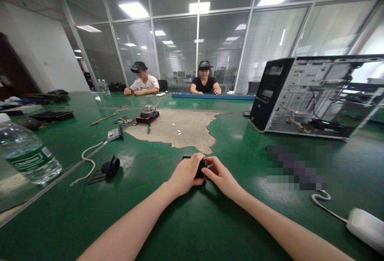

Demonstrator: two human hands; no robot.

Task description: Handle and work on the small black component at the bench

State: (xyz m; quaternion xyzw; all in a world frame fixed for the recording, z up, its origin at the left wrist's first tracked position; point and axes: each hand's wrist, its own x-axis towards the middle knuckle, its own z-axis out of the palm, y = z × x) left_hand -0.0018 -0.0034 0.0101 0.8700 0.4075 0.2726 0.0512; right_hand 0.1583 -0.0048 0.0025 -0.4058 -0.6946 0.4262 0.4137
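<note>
Part (201, 170) we're gripping is black and kinda chunky, right in front of us: left hand (186, 172) curled over it, right hand (221, 176) pinching its side. Surface (204, 225) is glossy green with a ragged, matte beige patch (195, 127). We've also got a clear, rounded bottle (28, 155) off left and a boxy metal case (303, 93) off right.

Have the left hand (186, 173) and right hand (220, 173) at a small part (200, 169), front and center over the table (192, 229). Off left, see a pronged piece (111, 167), then a cord (93, 166) just beside it, then a water bottle (28, 153) furthest out. Back past those, find a circuit board (126, 122) next to a fan-like part (147, 112). Over right, see a computer case (271, 97) behind a blurred-out strip (294, 167). Way back, spot one person (147, 83) left of another person (205, 83).
</note>
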